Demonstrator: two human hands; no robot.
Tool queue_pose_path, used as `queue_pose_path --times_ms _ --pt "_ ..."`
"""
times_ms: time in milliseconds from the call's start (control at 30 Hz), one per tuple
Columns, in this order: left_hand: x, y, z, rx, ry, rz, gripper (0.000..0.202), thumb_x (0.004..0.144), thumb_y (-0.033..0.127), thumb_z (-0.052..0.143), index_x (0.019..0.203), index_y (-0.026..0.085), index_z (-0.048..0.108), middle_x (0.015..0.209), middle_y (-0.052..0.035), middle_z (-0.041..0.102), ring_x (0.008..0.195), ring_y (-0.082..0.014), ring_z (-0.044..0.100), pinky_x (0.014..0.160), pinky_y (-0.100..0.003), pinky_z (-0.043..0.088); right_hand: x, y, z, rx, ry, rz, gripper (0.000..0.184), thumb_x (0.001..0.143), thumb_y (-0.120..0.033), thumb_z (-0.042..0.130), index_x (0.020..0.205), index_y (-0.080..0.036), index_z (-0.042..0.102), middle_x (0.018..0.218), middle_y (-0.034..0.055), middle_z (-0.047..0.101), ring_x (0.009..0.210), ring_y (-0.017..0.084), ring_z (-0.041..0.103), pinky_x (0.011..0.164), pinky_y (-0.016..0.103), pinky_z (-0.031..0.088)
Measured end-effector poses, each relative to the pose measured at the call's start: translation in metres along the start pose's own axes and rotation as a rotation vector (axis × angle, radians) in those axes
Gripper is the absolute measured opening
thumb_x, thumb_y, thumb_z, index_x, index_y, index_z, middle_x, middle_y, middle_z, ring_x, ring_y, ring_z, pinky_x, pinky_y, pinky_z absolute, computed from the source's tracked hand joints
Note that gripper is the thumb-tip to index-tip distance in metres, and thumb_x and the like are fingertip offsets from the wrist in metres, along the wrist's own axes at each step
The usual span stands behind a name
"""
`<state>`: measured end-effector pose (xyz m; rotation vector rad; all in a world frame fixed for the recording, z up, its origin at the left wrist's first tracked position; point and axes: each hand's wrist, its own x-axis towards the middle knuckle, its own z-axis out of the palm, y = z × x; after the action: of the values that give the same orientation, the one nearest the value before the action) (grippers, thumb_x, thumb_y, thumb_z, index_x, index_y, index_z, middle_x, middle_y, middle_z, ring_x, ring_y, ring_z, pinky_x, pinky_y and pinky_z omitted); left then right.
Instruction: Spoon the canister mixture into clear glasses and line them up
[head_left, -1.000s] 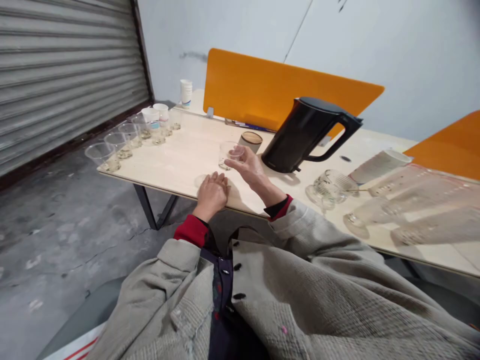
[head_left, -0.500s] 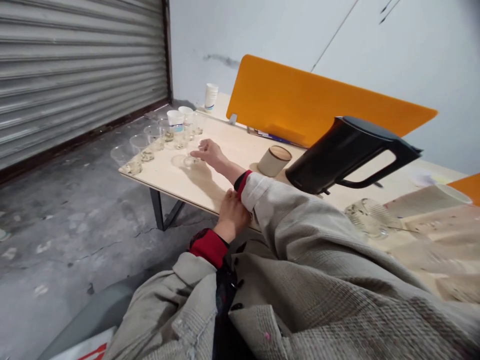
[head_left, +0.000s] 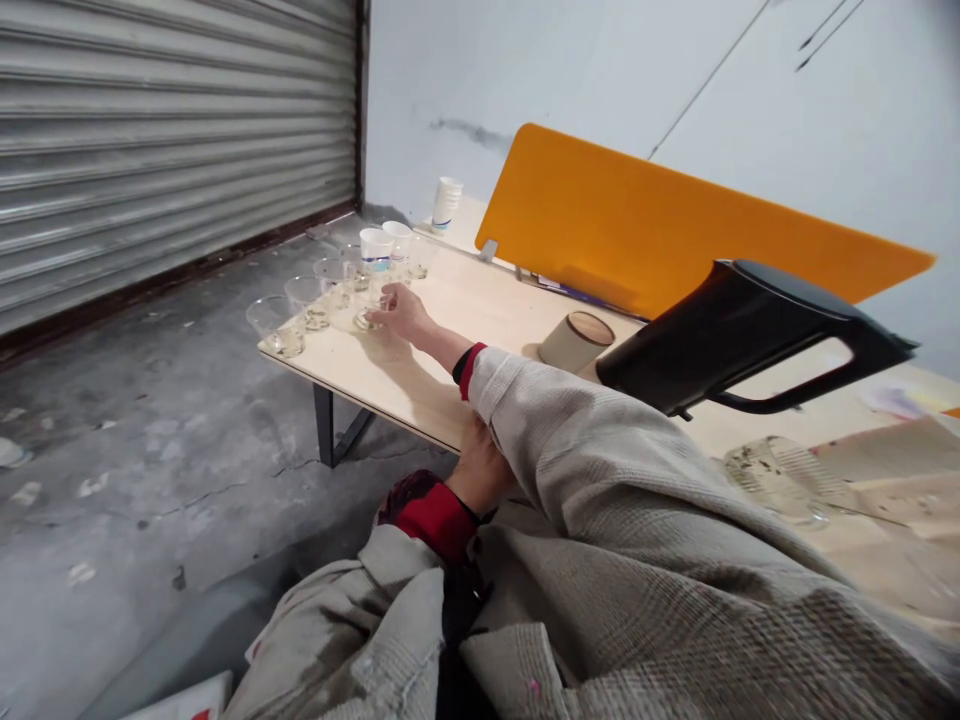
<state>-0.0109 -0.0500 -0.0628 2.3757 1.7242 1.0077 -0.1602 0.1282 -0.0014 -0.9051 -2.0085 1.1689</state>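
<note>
My right hand (head_left: 403,313) is stretched far out to the left end of the wooden table (head_left: 420,385). Its fingers are closed round a clear plastic cup (head_left: 367,312), which stands low on the tabletop beside a row of several clear plastic cups (head_left: 300,305) with something pale at their bottoms. My left hand (head_left: 480,472) rests at the table's near edge. It lies under my right sleeve, so its fingers are hidden.
A black electric kettle (head_left: 739,340) stands at the right, a beige canister with a wooden lid (head_left: 574,342) left of it. Behind them rises an orange divider (head_left: 660,225). Two white paper cups (head_left: 384,246) and another (head_left: 447,203) stand farther back. Clear glassware (head_left: 776,480) lies near right.
My right arm has reached farther left with the clear cup, up to the row of cups. My left hand has slid back under the right sleeve. The view has swung left.
</note>
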Motion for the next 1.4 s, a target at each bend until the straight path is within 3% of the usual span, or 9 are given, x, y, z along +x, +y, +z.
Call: queue_pose_path --times_ms 300,533,667,833,967,1133,1233,1400 --pt "-0.005 -0.002 0.012 -0.019 0.036 0.023 0.052 0.099 0.027 0.06 0.151 0.026 0.062 0.15 -0.017 0.071 0.159 -0.0318 0.051 0.133 -0.062 0.043 0.006 0.003 0.008 -0.095 0.016 -0.041 0.044 0.071 -0.028 0.087 0.092 -0.027 0.049 0.078 -0.0094 0.052 0.076 0.014 0.052 0.073 0.029 0.04" --pt "-0.007 -0.001 0.008 -0.005 0.022 0.045 0.047 0.097 0.024 0.06 0.143 0.024 0.068 0.15 -0.0184 0.071 0.157 -0.0332 0.053 0.132 -0.061 0.043 0.0 -0.002 0.005 -0.124 0.003 0.006 0.039 0.073 -0.027 0.088 0.094 -0.023 0.056 0.082 -0.0068 0.056 0.083 0.014 0.056 0.077 0.028 0.045" --pt "0.002 0.002 -0.005 -0.018 0.028 0.029 0.046 0.097 0.022 0.06 0.142 0.021 0.07 0.147 -0.0179 0.073 0.147 -0.0356 0.063 0.13 -0.062 0.044 -0.01 -0.015 -0.011 -0.138 0.009 0.048 0.054 0.07 -0.028 0.096 0.111 -0.016 0.064 0.097 0.0004 0.066 0.095 0.018 0.063 0.087 0.032 0.052" --pt "0.013 0.009 -0.029 0.021 -0.07 -0.046 0.029 0.096 0.019 0.062 0.117 0.014 0.082 0.126 -0.019 0.081 0.137 -0.0346 0.069 0.13 -0.054 0.044 -0.04 -0.041 -0.055 -0.133 -0.035 0.066 0.058 0.078 -0.032 0.096 0.125 -0.013 0.066 0.123 0.0136 0.073 0.105 0.022 0.071 0.093 0.037 0.058" --pt "0.016 0.012 -0.036 0.097 -0.078 -0.091 0.035 0.102 0.025 0.059 0.126 0.008 0.078 0.136 -0.0217 0.077 0.143 -0.0357 0.064 0.129 -0.052 0.044 -0.096 -0.05 -0.102 -0.134 -0.036 -0.036 0.047 0.088 -0.034 0.087 0.127 -0.015 0.067 0.123 0.0145 0.077 0.112 0.025 0.075 0.102 0.042 0.061" --pt "0.019 0.01 -0.034 0.143 -0.11 -0.069 0.039 0.108 0.026 0.05 0.13 0.009 0.077 0.141 -0.0211 0.076 0.148 -0.0346 0.062 0.131 -0.054 0.04 -0.219 -0.034 -0.163 -0.106 0.062 -0.069 0.049 0.091 -0.042 0.082 0.131 -0.018 0.069 0.13 0.0168 0.078 0.12 0.028 0.076 0.105 0.047 0.064" --pt "0.021 0.007 -0.031 0.163 -0.109 -0.069 0.048 0.108 0.029 0.047 0.148 0.011 0.067 0.162 -0.0168 0.063 0.155 -0.0364 0.054 0.13 -0.055 0.041 -0.301 -0.02 -0.196 -0.104 0.229 0.029 0.051 0.088 -0.053 0.082 0.125 -0.021 0.072 0.123 0.0147 0.081 0.114 0.029 0.079 0.101 0.047 0.066" --pt "0.024 0.003 -0.031 0.157 -0.1 -0.058 0.05 0.108 0.03 0.042 0.148 0.012 0.068 0.163 -0.0158 0.062 0.156 -0.0382 0.052 0.13 -0.057 0.039 -0.408 0.0 -0.259 -0.267 0.636 0.214 0.037 0.081 -0.053 0.08 0.101 -0.023 0.075 0.091 0.0077 0.083 0.087 0.026 0.08 0.08 0.041 0.064"
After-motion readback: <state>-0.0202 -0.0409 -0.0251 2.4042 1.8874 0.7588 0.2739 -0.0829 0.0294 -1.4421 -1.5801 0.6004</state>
